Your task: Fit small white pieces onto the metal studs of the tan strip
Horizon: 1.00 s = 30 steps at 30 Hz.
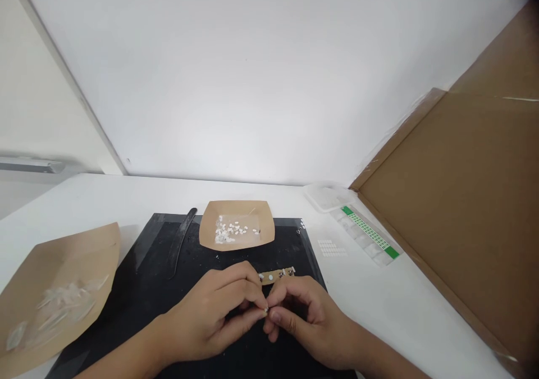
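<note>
My left hand (214, 309) and my right hand (309, 317) meet over the black mat (151, 300), thumbs and forefingers pinched together. A tiny pale piece (266, 309) shows between their fingertips, too small to name. Just behind the fingers lies a tan strip (275, 277) bearing white round dots and small dark pieces; my left fingers hide its left end. Farther back, a brown paper tray (205, 227) holds many small white oval pieces (225, 232) on a clear sheet.
A dark curved file-like stick (182, 241) lies on the mat's left. At the left stands a larger paper tray (101, 250) of clear plastic pieces. On the right are a white dot sheet (332, 248), a green-labelled clear packet (370, 234), a translucent lid (326, 196) and a cardboard panel (455, 199).
</note>
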Motion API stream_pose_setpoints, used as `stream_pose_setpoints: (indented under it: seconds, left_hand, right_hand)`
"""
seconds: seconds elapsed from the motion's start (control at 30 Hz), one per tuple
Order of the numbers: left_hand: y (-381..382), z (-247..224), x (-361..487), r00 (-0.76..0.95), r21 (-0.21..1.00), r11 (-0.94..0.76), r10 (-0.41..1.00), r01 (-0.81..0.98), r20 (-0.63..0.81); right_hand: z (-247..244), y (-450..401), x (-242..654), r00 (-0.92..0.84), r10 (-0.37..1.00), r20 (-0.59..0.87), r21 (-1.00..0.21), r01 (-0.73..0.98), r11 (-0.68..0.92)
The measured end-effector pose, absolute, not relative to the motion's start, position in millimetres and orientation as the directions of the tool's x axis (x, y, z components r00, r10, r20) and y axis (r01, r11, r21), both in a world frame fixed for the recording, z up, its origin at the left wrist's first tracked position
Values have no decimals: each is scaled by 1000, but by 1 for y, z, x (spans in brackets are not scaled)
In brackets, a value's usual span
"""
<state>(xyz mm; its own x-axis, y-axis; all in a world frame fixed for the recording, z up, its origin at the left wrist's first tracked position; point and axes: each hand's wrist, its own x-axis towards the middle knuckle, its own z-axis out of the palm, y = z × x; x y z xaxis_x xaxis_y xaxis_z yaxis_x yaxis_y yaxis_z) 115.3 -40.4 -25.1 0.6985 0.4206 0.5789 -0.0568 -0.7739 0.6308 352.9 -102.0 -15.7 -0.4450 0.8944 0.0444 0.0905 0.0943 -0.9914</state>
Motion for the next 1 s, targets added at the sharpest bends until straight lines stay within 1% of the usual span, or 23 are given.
stream_pose_setpoints:
  seconds: [0.1,0.2,0.3,0.4,0.47,0.6,0.73,0.87,0.93,1.0]
  left_hand:
    - [-38,-26,116,683,614,-784,400,-90,611]
    - [-37,-25,116,677,624,-768,384,-142,628]
    - [-38,-25,117,654,639,-754,408,-152,637]
    - [-39,-27,120,619,658,-741,456,-134,639]
    - [-40,-30,121,598,679,-723,491,-125,633]
    - [-44,-34,124,574,721,-686,553,-97,603]
    - [-46,-35,125,571,769,-633,601,-86,559]
    - [-47,-34,125,580,771,-631,598,-84,553]
    - [-46,-32,125,580,757,-647,585,-88,567]
    - [-46,-30,126,573,738,-668,569,-97,590]
  right_hand:
    - [-17,-102,353,-413,906,93,-971,165,175]
    - [-18,-102,354,-405,890,210,-917,235,323]
    - [-16,-102,353,-386,852,354,-834,281,474]
    - [-14,-101,353,-362,788,498,-715,343,609]
    - [-14,-101,354,-354,753,555,-639,398,659]
    - [-16,-101,358,-377,712,592,-539,471,698]
    - [-19,-100,359,-379,713,590,-542,469,697]
    - [-19,-99,357,-356,724,590,-557,470,685]
    - [-18,-98,357,-365,735,571,-590,440,677]
    - [-15,-98,357,-384,758,528,-665,368,650]
